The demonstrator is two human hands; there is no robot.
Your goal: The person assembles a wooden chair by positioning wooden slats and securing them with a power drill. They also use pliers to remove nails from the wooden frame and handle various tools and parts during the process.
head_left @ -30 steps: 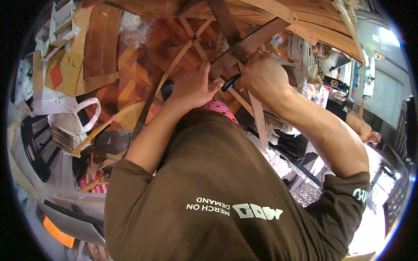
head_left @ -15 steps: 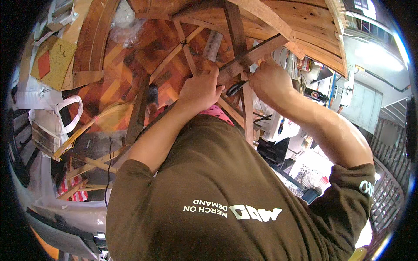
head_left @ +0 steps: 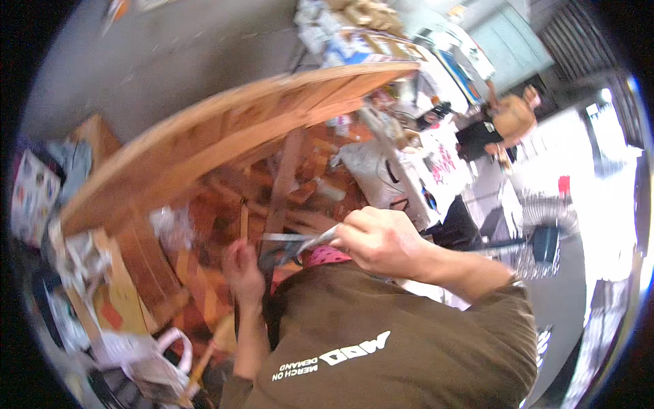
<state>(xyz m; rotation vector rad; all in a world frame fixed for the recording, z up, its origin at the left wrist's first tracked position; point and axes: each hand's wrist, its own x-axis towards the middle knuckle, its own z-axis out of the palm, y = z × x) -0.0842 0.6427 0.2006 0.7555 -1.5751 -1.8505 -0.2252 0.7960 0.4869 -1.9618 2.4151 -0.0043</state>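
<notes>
Wooden and broad, a curved slatted frame filled the upper middle of the blurred head view, its long edge running from the lower left up toward the right, with thin struts crossing beneath it. The right hand was closed around a slim metal tool, gripping it near the back end so that the pale shaft pointed left toward the struts. The left hand was curled shut lower down, just beside one upright strut; whether it actually gripped that strut or only rested against it could not be told through the motion blur. The tool lay between the two hands, close above the brown shirt of the person wearing the camera.

Judged from its look, the tool would be stiff, light and rather smooth, so a firm hold well back on the handle end seemed sensible. The frame appeared rigid but large and awkward, its thin struts likely the weakest parts; the thick outer edge looked the safer place to take hold.

At the lower left sat a white plastic bag amid cardboard scraps. Farther right stood white boxes, and another person worked well apart in the bright background.
</notes>
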